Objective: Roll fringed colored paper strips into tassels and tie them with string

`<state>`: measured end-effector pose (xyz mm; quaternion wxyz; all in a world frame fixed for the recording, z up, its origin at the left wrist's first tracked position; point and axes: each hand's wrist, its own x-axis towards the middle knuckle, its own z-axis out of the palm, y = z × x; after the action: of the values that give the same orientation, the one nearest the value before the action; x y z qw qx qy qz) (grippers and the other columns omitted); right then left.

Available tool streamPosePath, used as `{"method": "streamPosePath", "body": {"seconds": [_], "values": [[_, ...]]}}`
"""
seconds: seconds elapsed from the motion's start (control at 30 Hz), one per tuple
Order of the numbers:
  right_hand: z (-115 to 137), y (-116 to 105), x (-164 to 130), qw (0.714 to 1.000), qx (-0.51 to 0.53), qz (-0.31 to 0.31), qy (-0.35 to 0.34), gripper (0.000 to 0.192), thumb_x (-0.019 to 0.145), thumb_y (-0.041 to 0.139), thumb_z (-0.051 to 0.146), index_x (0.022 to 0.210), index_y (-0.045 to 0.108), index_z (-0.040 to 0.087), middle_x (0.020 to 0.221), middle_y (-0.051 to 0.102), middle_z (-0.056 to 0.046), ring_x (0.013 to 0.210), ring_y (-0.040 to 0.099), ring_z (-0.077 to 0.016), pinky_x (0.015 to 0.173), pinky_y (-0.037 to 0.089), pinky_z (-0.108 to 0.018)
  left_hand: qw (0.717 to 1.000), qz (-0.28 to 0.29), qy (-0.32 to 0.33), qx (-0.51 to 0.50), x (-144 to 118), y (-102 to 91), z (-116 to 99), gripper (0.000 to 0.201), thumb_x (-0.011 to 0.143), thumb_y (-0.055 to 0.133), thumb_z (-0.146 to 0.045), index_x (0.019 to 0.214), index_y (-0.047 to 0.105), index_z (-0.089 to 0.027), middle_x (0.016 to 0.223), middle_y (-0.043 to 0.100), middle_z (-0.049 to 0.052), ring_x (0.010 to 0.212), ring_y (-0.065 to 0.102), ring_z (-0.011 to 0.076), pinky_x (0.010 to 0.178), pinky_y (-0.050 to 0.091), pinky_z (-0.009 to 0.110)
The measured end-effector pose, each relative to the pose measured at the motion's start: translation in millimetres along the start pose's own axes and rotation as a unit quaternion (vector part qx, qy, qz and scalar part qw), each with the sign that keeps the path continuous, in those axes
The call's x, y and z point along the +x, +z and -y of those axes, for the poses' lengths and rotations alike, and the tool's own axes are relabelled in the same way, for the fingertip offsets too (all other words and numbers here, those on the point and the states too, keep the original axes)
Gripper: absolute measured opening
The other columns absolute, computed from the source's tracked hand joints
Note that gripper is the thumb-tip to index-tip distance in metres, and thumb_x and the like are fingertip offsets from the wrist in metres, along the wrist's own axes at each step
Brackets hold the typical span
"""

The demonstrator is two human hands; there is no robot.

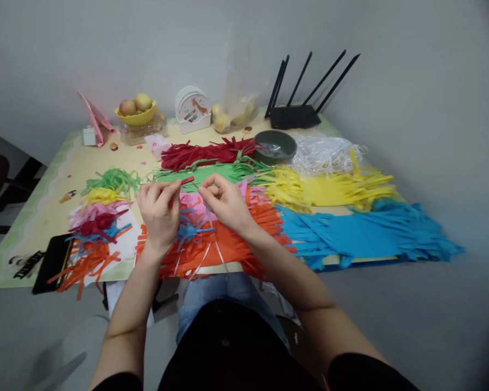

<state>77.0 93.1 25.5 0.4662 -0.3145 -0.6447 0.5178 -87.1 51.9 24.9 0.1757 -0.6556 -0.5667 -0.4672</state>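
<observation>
Black shirt (224,347) cut off below, left fingers (171,191) pinching a red strip (188,180), right fingers (207,197) pinching a blurred thin strand (195,185)

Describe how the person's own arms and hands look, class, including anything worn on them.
The left hand and right hand are ungloved, with no watch visible at either wrist. Both forearms are bare; short black sleeves end above the elbows.

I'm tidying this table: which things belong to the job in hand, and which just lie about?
Likely the job's:
red strip in left hand
orange fringe
yellow fringe
blue fringe

Likely lying about:
yellow bowl
fruit
router
</observation>
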Motion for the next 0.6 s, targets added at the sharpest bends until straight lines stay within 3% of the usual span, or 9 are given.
{"method": "streamPosePath", "body": {"seconds": [0.07,0.17,0.23,0.47,0.6], "values": [[-5,-1,5,0.996,0.077,0.023,0.029,0.034,0.087,0.064,0.052,0.093,0.051,0.022,0.053,0.054,0.009,0.043,0.044,-0.0078,0.046,0.035,-0.021,1.0,0.003,0.018,0.009,-3,1.7,1,0.017,0.095,0.063,-0.025,0.104,0.077,-0.028,0.092,0.073,0.006,0.095,0.057,0.0241,0.089,0.041,0.042],[-13,-5,11,0.976,0.186,0.075,0.084,0.057,0.074,0.077,0.058,0.11,0.051,0.022,0.061,0.066,0.007,0.045,0.055,-0.0096,0.048,0.045,-0.022,0.998,0.026,0.056,0.03,-10,4.7,0,0.02,0.095,0.062,-0.023,0.107,0.077,-0.03,0.093,0.075,0.006,0.095,0.058,0.0249,0.09,0.039,0.044],[-16,-10,13,0.964,0.215,0.095,0.121,0.064,0.067,0.083,0.056,0.111,0.054,0.019,0.064,0.069,0.003,0.048,0.059,-0.0102,0.051,0.049,-0.022,0.996,0.043,0.066,0.05,-14,6.4,0,0.021,0.095,0.061,-0.022,0.106,0.077,-0.03,0.093,0.076,0.006,0.095,0.058,0.0249,0.09,0.039,0.044],[-16,-16,12,0.942,0.255,0.108,0.189,0.062,0.062,0.089,0.046,0.11,0.062,0.017,0.058,0.069,0.003,0.046,0.056,-0.0081,0.047,0.049,-0.019,0.991,0.05,0.097,0.072,-20,10.5,3,0.021,0.096,0.059,-0.022,0.104,0.077,-0.03,0.095,0.077,0.005,0.095,0.059,0.0244,0.091,0.038,0.045],[-18,-18,12,0.942,0.244,0.103,0.205,0.051,0.06,0.089,0.049,0.091,0.066,0.015,0.058,0.066,0.002,0.046,0.054,-0.0071,0.045,0.047,-0.019,0.988,0.078,0.122,0.046,-26,14.5,2,0.022,0.097,0.058,-0.021,0.104,0.077,-0.03,0.096,0.077,0.005,0.097,0.059,0.0239,0.097,0.037,0.046]]}}
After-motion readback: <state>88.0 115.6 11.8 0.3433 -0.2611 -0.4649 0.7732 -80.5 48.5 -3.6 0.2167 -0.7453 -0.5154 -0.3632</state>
